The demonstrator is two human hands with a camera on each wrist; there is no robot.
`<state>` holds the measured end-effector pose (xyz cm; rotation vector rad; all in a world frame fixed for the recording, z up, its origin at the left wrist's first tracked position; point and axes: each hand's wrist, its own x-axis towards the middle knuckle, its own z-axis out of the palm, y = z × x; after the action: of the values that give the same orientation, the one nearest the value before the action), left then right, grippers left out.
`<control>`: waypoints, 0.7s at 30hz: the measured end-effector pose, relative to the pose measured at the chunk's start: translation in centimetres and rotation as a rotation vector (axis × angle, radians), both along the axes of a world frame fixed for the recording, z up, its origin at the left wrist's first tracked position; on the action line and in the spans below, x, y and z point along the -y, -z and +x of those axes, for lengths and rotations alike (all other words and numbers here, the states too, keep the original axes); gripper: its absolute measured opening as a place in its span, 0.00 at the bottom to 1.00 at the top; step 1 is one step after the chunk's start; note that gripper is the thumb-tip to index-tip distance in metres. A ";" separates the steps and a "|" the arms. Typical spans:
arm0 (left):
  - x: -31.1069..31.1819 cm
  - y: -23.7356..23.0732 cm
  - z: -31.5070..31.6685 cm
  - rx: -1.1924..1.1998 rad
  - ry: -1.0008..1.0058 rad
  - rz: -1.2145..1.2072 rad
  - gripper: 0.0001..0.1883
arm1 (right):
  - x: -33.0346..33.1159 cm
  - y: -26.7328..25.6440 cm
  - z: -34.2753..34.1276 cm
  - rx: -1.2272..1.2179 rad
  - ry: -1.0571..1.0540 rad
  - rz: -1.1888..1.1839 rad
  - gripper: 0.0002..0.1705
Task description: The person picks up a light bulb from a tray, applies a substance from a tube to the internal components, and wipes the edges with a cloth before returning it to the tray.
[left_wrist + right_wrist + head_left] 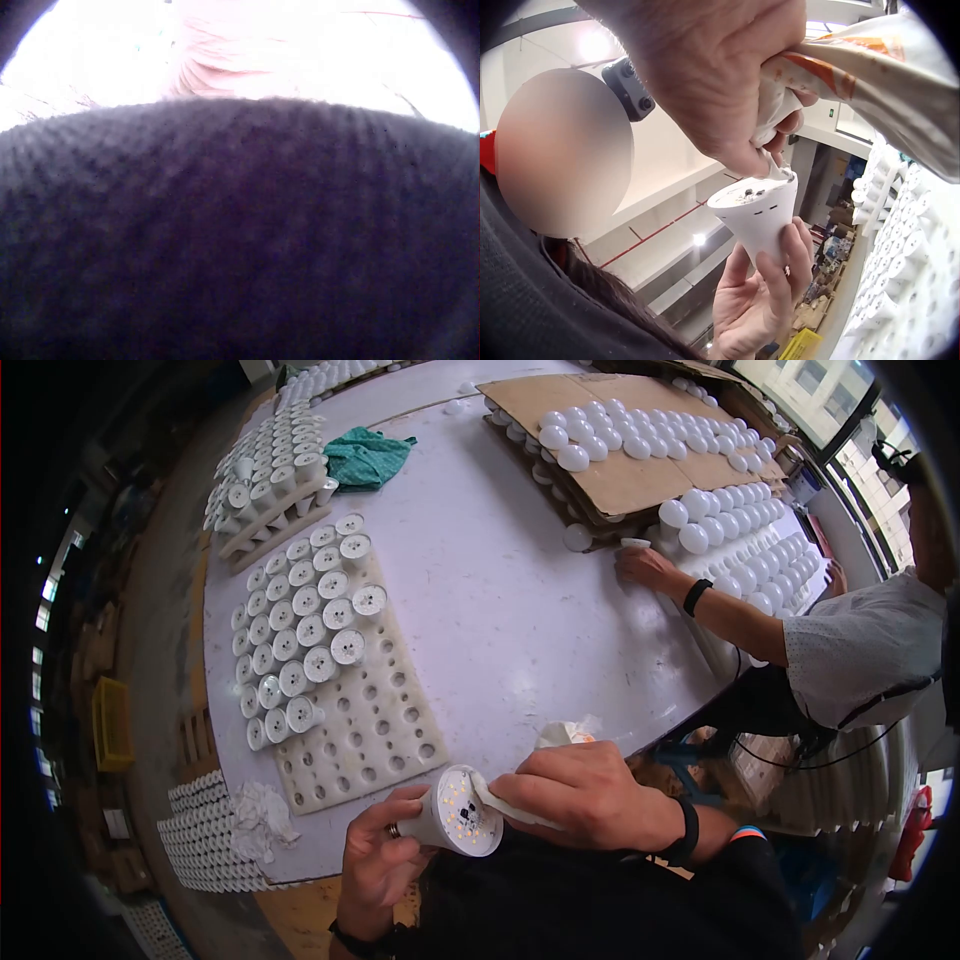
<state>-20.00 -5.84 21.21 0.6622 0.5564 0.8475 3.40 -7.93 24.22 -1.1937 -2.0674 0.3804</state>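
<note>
My left hand (385,855) grips a white bulb base (428,822) by its narrow end, with the wide face and its LED board (465,812) turned up and to the right. In my right hand (590,795) is a bunched white cloth with orange marks (840,71), pinched against the rim of the base. The right wrist view shows the left fingers (776,281) curled round the cone from below. Dark fabric (240,225) fills most of the left wrist view, so that hand's work is hidden there.
A pale holed tray (365,745) holds rows of bulb bases (311,628). Behind it are more bases (283,480) and a green cloth (368,458). At the right another person (870,640) handles white domes (720,525) beside cardboard (540,410).
</note>
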 end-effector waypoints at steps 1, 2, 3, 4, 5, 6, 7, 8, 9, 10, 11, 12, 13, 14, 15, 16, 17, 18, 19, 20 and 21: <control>-0.1 0.1 -0.1 -0.001 0.000 -0.004 0.18 | 0.0 0.1 -0.1 -0.001 0.000 -0.004 0.18; -0.2 0.3 -0.1 -0.008 -0.006 0.034 0.16 | -0.1 0.3 -0.2 -0.015 0.004 -0.007 0.16; -0.3 0.3 -0.1 -0.015 -0.013 0.071 0.15 | 0.0 0.4 -0.2 -0.029 0.008 -0.012 0.14; -0.4 0.3 -0.1 -0.017 -0.015 0.064 0.15 | -0.1 0.4 -0.2 -0.031 0.007 -0.018 0.14; -0.5 0.3 -0.2 -0.048 -0.018 0.090 0.13 | -0.1 0.3 -0.1 -0.040 -0.003 -0.036 0.15; -0.5 0.2 -0.1 -0.079 -0.022 0.116 0.11 | -0.1 0.3 -0.1 -0.050 -0.014 -0.055 0.15; -0.6 0.1 0.1 -0.080 -0.023 0.109 0.11 | -0.1 0.4 0.0 -0.052 -0.015 -0.062 0.15; -0.6 0.0 0.4 -0.104 -0.052 0.154 0.09 | -0.1 0.4 0.0 -0.071 -0.018 -0.089 0.15; -0.6 -0.1 0.5 -0.129 -0.081 0.198 0.08 | -0.1 0.5 0.0 -0.090 -0.022 -0.118 0.15; -0.6 -0.1 0.6 -0.134 -0.083 0.189 0.08 | -0.1 0.4 0.0 -0.094 -0.025 -0.127 0.15; -0.7 0.0 0.5 -0.173 -0.093 0.245 0.08 | -0.1 0.3 0.0 -0.119 -0.024 -0.175 0.13; -0.7 0.2 0.4 -0.213 -0.101 0.303 0.09 | -0.1 0.2 0.0 -0.144 -0.022 -0.223 0.11; -0.7 0.3 0.3 -0.217 -0.100 0.297 0.09 | -0.2 0.2 0.1 -0.147 -0.022 -0.229 0.11; -0.8 0.5 0.3 -0.237 -0.105 0.376 0.09 | -0.2 0.2 0.2 -0.175 -0.029 -0.270 0.11; -0.8 0.7 0.3 -0.257 -0.108 0.456 0.10 | -0.2 0.2 0.3 -0.203 -0.034 -0.311 0.10; -1.0 0.9 0.3 -0.258 -0.104 0.453 0.10 | -0.3 0.2 0.4 -0.206 -0.032 -0.313 0.10; -1.1 1.2 0.3 -0.216 -0.097 0.483 0.10 | -0.3 0.2 0.5 -0.260 -0.044 -0.346 0.10; -1.3 1.5 0.4 -0.173 -0.089 0.512 0.11 | -0.4 0.2 0.7 -0.314 -0.056 -0.378 0.09; -1.3 2.2 0.6 -0.171 -0.085 0.512 0.11 | -0.4 0.2 1.0 -0.315 -0.051 -0.378 0.09; -1.3 3.1 0.9 -0.078 -0.117 0.448 0.12 | -0.4 0.0 1.3 -0.350 -0.031 -0.411 0.09; -1.4 3.9 1.4 0.017 -0.151 0.384 0.14 | -0.4 -0.2 1.7 -0.384 -0.013 -0.441 0.08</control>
<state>-18.57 -4.44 17.31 0.9698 0.4345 1.1154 5.06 -7.53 24.45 -1.2364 -1.7029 1.0281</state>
